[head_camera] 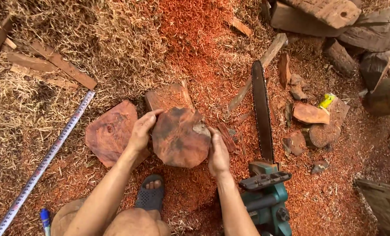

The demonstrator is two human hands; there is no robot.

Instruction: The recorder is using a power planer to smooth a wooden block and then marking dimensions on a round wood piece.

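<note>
A reddish-brown slab of wood [179,137], roughly round with dark patches, is held between both my hands above the sawdust. My left hand [141,131] grips its left edge, fingers curled over the top. On the slab's right edge my right hand [218,153] presses flat. A second flat wood slab [109,133] lies just left of my left hand. Behind the held piece sits a squarish wood block [168,96].
A green chainsaw [264,192] lies on the ground at right, its bar [261,109] pointing away. A measuring tape [46,161] stretches along the left, a blue pen [45,218] near its end. Wood offcuts [310,113], planks and logs [326,17] lie around. My sandalled foot [151,194] rests below.
</note>
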